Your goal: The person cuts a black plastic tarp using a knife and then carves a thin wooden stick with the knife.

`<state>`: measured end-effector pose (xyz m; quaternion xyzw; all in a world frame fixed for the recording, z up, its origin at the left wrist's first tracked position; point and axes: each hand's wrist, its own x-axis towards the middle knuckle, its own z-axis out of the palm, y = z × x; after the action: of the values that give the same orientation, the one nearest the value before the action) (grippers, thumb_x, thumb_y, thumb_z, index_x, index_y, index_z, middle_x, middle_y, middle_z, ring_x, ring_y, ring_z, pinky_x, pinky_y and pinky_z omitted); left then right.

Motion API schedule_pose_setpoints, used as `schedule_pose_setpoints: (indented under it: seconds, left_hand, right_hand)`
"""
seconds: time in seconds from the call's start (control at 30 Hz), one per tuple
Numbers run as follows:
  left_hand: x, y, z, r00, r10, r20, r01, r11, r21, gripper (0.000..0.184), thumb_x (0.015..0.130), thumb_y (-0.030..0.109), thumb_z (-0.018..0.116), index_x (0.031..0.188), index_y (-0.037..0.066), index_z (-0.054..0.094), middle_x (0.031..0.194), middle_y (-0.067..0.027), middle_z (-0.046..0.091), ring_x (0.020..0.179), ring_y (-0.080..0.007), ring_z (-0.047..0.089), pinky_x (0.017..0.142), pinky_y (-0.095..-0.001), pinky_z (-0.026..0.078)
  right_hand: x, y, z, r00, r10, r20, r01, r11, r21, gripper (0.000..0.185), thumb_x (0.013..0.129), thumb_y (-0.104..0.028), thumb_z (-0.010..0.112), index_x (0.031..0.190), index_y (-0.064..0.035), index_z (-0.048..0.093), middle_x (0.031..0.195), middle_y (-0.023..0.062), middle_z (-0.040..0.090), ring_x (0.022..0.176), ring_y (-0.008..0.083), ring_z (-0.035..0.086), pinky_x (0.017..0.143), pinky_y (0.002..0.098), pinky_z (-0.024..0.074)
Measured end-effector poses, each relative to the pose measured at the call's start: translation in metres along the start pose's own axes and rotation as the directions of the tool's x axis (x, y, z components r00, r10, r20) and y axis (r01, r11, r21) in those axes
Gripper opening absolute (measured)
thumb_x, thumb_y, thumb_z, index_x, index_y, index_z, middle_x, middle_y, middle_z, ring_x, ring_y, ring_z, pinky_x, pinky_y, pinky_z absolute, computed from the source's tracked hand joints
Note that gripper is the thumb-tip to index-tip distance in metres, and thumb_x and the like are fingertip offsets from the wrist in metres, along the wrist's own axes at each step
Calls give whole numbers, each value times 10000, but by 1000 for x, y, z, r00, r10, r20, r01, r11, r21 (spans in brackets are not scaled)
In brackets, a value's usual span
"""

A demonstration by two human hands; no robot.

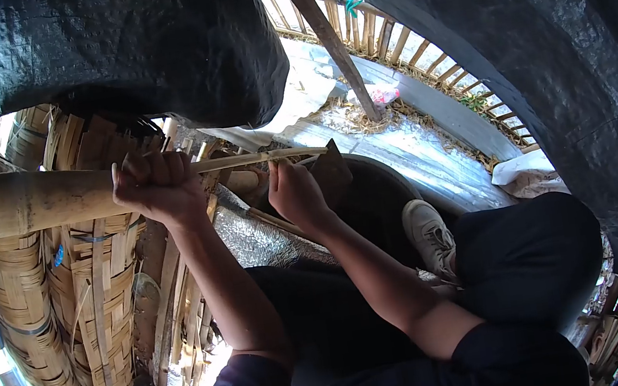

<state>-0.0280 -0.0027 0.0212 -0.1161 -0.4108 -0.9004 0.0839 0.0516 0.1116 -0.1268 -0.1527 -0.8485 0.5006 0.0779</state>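
Note:
My left hand (158, 185) is closed in a fist around a thin bamboo strip (234, 160). A thick bamboo pole (29, 201) runs in from the left edge and meets this fist; whether the fist also touches the pole I cannot tell. Farther right, my right hand (295, 193) pinches the same strip near a node, thumb and fingers pressed together. The strip's far end reaches a dark, flat, blade-like piece (333, 170); how the two meet is unclear. Below that piece is a dark round rim (380, 168).
Tall woven bamboo baskets (100, 322) stand at the left. Black tarpaulin (134, 52) hangs overhead and on the right. A slanted wooden post (328, 42) stands before a bamboo slat fence (416, 54). My shoe (429, 236) rests near the round rim.

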Motion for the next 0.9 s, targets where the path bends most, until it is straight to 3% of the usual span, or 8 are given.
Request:
schedule_pose_setpoints:
  seconds: [0.13, 0.23, 0.37, 0.43, 0.6, 0.7, 0.73, 0.9]
  left_hand:
    - [1, 5, -12, 993, 71, -91, -62, 993, 97, 383, 909, 375, 321, 595, 177, 226, 455, 50, 155, 401, -68, 89, 366, -260, 92]
    - [3, 5, -5, 989, 70, -134, -62, 996, 60, 374, 910, 366, 325, 602, 177, 233, 457, 48, 158, 402, -67, 98, 365, -256, 99]
    - [4, -2, 17, 957, 131, -258, -97, 986, 139, 330, 846, 251, 324, 549, 182, 199, 446, 45, 156, 398, -66, 81, 365, -240, 87]
    - [2, -2, 15, 944, 167, -285, -111, 973, 202, 327, 840, 246, 324, 544, 181, 200, 445, 44, 158, 399, -68, 82, 371, -239, 92]
    - [4, 6, 1, 885, 181, -429, -93, 972, 216, 336, 837, 236, 342, 538, 179, 201, 457, 45, 132, 407, -76, 91, 389, -247, 105]
    - [13, 7, -25, 880, 185, -439, -113, 976, 183, 320, 843, 262, 335, 555, 178, 223, 443, 49, 153, 398, -73, 110, 383, -249, 87]
    - [13, 7, -20, 877, 193, -439, -125, 976, 178, 320, 843, 262, 335, 555, 178, 223, 443, 49, 153, 398, -73, 110, 383, -249, 87]
    - [3, 8, -4, 980, 77, -184, -61, 994, 89, 312, 842, 271, 347, 567, 180, 232, 443, 53, 163, 393, -67, 107, 375, -251, 95]
  right_hand:
    - [10, 98, 28, 989, 148, 6, -146, 982, -119, 323, 938, -188, 459, 747, 43, 579, 651, 263, 610, 638, 412, 637, 569, 462, 530]
    - [15, 116, 15, 971, 236, -28, -236, 952, -192, 333, 943, -190, 443, 759, 42, 593, 664, 262, 617, 655, 427, 634, 614, 469, 533]
    - [5, 41, 17, 996, 10, 85, -5, 999, -53, 314, 944, -183, 444, 778, 43, 584, 674, 279, 598, 650, 432, 616, 597, 499, 503]
    - [-7, 15, 28, 997, -34, -67, 43, 989, 140, 258, 930, -157, 477, 774, 31, 561, 645, 268, 581, 632, 430, 602, 566, 499, 486]
    - [8, 69, 37, 998, -55, -12, 55, 997, 56, 270, 934, -199, 458, 810, 13, 570, 688, 246, 617, 677, 411, 629, 600, 496, 516]
    - [6, 44, 39, 1000, 12, 10, -11, 997, -81, 312, 933, -182, 462, 725, 29, 561, 626, 242, 593, 623, 430, 605, 574, 505, 494]
    - [4, 11, 15, 997, -6, 76, 7, 1000, -13, 345, 941, -199, 440, 720, 39, 556, 645, 254, 597, 636, 429, 609, 604, 510, 500]
    - [6, -13, 3, 990, -130, 64, 127, 991, 42, 386, 954, -195, 410, 712, 47, 587, 645, 268, 601, 655, 432, 619, 625, 510, 506]
